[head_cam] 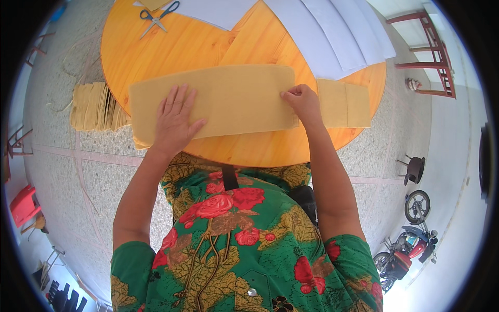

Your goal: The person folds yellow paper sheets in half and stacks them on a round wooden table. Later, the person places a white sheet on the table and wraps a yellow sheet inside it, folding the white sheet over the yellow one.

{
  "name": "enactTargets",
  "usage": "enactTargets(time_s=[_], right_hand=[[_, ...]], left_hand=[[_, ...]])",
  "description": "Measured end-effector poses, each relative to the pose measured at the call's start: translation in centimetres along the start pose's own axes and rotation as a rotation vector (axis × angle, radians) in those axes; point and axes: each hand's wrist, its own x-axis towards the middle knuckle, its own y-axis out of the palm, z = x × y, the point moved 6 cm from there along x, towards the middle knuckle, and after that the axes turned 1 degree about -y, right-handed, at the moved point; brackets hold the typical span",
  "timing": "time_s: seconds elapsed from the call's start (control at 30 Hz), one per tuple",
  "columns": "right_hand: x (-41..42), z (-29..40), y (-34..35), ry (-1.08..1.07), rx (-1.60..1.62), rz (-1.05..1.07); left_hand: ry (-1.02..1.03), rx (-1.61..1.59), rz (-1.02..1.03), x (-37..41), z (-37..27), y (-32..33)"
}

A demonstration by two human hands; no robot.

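Note:
A wide stack of yellow-brown paper sheets (237,101) lies across the near part of the round wooden table (241,152). My left hand (177,117) rests flat on the stack's left part, palm down, fingers spread a little. At the stack's right edge, my right hand (302,101) has its thumb and index finger pinched together at the paper; whether a sheet is between them cannot be told. Just right of that hand, smaller folded pieces of the same paper (343,103) lie on the tabletop. Scissors with dark blue handles (156,19) lie with blades apart at the upper left.
White sheets (331,39) overlap at the table's far right, with more white paper (218,11) at the far edge. A bundle of brown paper (97,107) stands beside the table's left edge. A motorcycle (407,249) and a dark stool (415,170) are on the floor at right.

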Motion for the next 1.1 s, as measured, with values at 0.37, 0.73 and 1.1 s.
enactTargets(time_s=[0.37, 0.73, 1.1], right_hand=[[2.1, -0.2, 1.4, -0.104, -0.103, 0.058], [0.6, 0.8, 0.1, 0.061, 0.265, 0.145], [1.5, -0.2, -0.4, 0.117, 0.299, 0.184]], left_hand=[[-0.059, -0.076, 0.027, -0.7, 0.7, 0.7], [-0.029, -0.180, -0.106, -0.3, 0.0, -1.4], [-0.050, -0.189, -0.123, -0.8, 0.3, -2.0]])
